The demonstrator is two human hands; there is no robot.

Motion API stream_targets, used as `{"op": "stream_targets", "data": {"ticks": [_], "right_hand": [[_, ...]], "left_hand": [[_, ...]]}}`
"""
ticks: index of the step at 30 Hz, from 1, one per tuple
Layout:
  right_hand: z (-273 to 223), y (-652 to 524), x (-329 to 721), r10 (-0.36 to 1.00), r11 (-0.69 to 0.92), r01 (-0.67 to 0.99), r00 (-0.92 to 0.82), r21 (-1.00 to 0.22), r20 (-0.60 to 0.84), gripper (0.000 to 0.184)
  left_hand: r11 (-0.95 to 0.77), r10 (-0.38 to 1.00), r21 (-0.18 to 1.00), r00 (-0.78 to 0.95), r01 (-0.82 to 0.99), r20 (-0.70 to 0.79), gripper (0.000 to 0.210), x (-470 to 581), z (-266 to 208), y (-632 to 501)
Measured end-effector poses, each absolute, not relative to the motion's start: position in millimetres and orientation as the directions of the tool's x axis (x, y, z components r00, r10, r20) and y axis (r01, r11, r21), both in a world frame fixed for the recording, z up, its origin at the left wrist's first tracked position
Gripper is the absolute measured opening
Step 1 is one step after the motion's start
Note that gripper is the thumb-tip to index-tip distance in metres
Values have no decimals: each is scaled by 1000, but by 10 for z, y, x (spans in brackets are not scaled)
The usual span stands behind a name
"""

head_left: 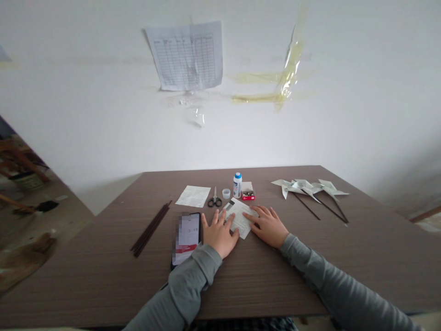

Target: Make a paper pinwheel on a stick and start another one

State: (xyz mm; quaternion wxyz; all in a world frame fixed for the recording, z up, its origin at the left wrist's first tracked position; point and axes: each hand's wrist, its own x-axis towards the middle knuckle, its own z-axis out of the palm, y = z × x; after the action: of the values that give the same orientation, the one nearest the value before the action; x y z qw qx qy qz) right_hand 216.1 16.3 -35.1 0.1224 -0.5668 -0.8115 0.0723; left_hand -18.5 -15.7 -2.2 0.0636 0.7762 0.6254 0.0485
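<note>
A square sheet of printed paper (243, 226) lies turned cornerwise on the brown table, between my hands. My left hand (220, 233) rests with spread fingers over its left side, partly hiding it. From the right, my right hand (269, 226) reaches onto the sheet, fingers stretched out and the tips on its right edge. Neither hand holds anything. Just beyond the sheet stand a white glue bottle (237, 185) with a blue cap and a small red box (248, 195) of little metal pieces. Black-handled scissors (215, 200) and a small clear cup (226, 193) lie left of the bottle.
A phone (188, 239) lies beside my left hand. Further left are several dark thin sticks (151, 230) and another paper sheet (193, 196). Paper pinwheels (292, 186) on dark sticks lie at the right. The table (113, 276) meets a white wall at the back.
</note>
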Motion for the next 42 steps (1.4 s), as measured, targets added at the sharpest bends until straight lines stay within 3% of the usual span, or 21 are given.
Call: {"op": "stream_targets", "data": {"ticks": [14,26,36,42], "right_hand": [[-155,150,2330,990,144,974,-142,-176,22,51],[-242,180,2395,983,166,967,-148,-195,107,40],[-343,271,2490,969,222,942,-184,-250,167,34],[-418,342,2556,925,356,875,-282,-327,254,28]], "left_hand": [[-87,996,83,88,993,-1,80,-218,56,-204],[-79,997,57,79,995,0,92,-237,28,-170],[-108,993,108,101,988,65,76,-226,-13,-165],[-125,991,141,117,982,68,59,-213,82,-182]]}}
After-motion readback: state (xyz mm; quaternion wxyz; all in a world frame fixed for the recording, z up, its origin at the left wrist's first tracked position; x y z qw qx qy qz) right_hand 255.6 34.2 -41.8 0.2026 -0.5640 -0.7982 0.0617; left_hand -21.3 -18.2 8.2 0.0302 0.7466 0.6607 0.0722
